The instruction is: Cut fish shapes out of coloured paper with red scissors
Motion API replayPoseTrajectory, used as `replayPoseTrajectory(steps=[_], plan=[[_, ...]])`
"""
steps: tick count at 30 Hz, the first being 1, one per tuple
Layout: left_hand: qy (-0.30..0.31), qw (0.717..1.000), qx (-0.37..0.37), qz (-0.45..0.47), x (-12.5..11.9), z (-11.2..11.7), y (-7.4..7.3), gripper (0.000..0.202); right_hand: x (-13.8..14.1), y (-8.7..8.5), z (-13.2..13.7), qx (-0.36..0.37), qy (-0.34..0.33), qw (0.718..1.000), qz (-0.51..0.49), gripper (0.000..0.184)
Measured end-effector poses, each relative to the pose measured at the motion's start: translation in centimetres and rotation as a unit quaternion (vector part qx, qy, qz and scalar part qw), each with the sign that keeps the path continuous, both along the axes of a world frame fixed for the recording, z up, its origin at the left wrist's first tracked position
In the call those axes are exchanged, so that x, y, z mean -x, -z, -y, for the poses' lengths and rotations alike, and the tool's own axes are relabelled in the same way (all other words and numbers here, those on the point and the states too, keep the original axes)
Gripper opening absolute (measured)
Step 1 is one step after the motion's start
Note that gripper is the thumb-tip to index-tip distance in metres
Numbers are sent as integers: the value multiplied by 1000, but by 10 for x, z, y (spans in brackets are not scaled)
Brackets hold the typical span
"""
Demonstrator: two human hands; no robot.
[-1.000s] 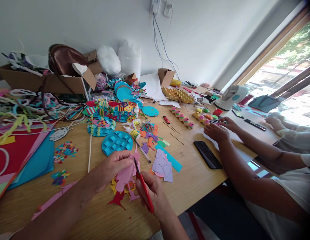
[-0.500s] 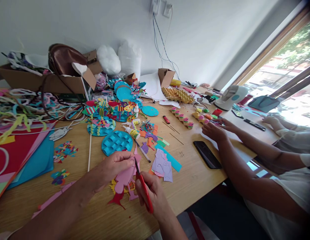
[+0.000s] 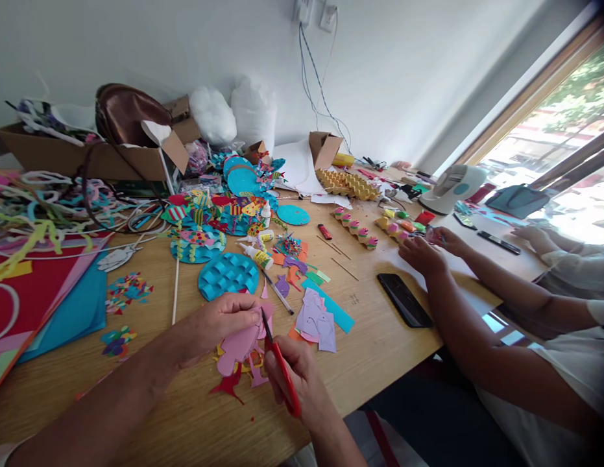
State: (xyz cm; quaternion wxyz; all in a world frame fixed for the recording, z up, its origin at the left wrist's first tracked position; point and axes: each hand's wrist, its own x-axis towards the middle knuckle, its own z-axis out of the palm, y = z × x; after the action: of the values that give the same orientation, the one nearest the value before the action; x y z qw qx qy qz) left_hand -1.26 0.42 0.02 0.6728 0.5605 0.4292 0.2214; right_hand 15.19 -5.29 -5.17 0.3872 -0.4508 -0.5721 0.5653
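My left hand (image 3: pixel 224 321) pinches a pink paper cut-out (image 3: pixel 239 344) just above the wooden table (image 3: pixel 374 350). My right hand (image 3: pixel 294 376) grips red-handled scissors (image 3: pixel 281 366), whose blades reach up into the right edge of the pink piece. Red, yellow and pink scraps (image 3: pixel 231 379) lie under both hands. A round blue woven paper disc (image 3: pixel 228 275) sits just beyond my left hand.
A black phone (image 3: pixel 403 299) and lilac paper shapes (image 3: pixel 317 319) lie to my right. Another person's hands (image 3: pixel 423 253) work at the table's right side. Glue bottles (image 3: pixel 257 257), a wooden stick (image 3: pixel 175 292), coloured sheets (image 3: pixel 43 298) and cardboard boxes (image 3: pixel 87 155) crowd the left and back.
The pink cut-out has turned a little and sunk lower in my left hand while the scissors stay at its edge. The other person's hands have shifted slightly.
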Motion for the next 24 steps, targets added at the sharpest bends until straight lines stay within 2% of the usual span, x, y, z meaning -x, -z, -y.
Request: replayPoseTrajectory(steps=[9,15,24], plan=[[78,997,6,-11,10,-7,6,21,-8,2,1,-6,-29,999,27,30],[83,996,5,-8,10,-9,8,22,-9,4,2,-14,-34,999,10,37],[135,989,-26,-59,11,-13,2,24,-11,1,4,40,-49,998,-14,49]])
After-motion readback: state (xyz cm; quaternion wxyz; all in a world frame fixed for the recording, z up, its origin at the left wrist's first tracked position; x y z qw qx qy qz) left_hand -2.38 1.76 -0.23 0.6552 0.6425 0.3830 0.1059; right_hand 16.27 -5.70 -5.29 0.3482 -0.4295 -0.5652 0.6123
